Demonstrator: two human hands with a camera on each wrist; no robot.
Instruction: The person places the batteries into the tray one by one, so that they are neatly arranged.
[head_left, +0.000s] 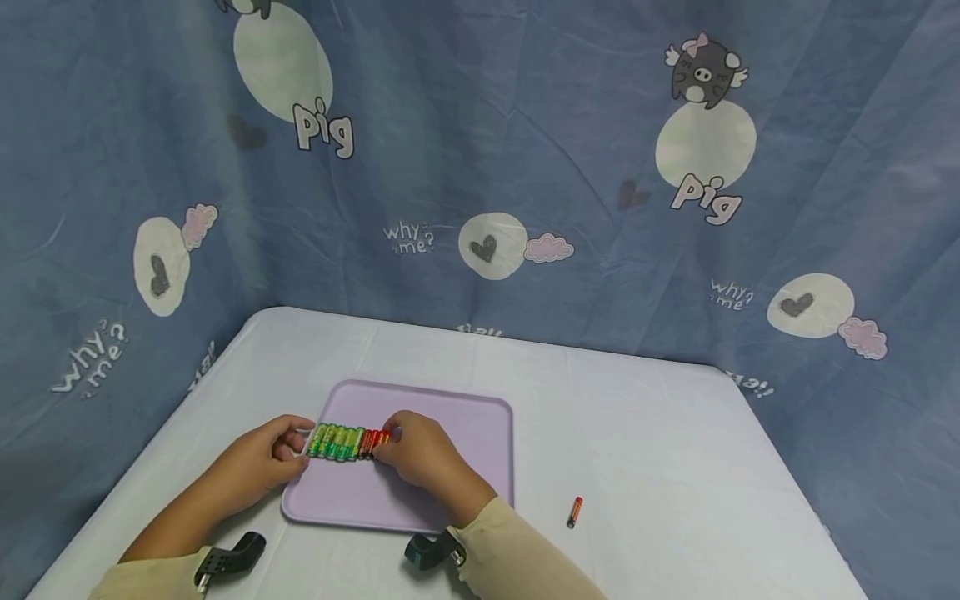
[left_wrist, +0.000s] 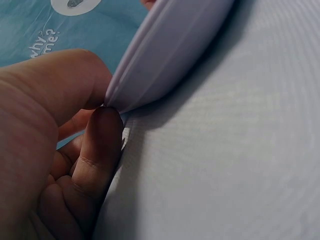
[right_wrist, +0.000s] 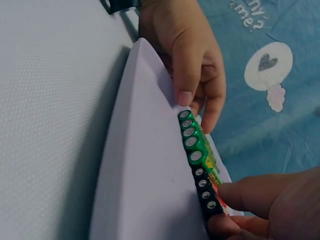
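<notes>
Several green batteries lie side by side in a row on the lilac tray, joined on the right by several thinner red-and-black batteries. My left hand is at the tray's left edge, and the left wrist view has its thumb and finger pinching the rim. At the right end of the row, my right hand pinches the last red-and-black battery between thumb and finger. That battery is partly hidden by the fingers. In the right wrist view the batteries' flat ends face the camera.
A single red-and-black battery lies on the white tablecloth, right of the tray. Behind the table hangs a blue printed curtain. Black wrist mounts are on both forearms near the tray's front edge.
</notes>
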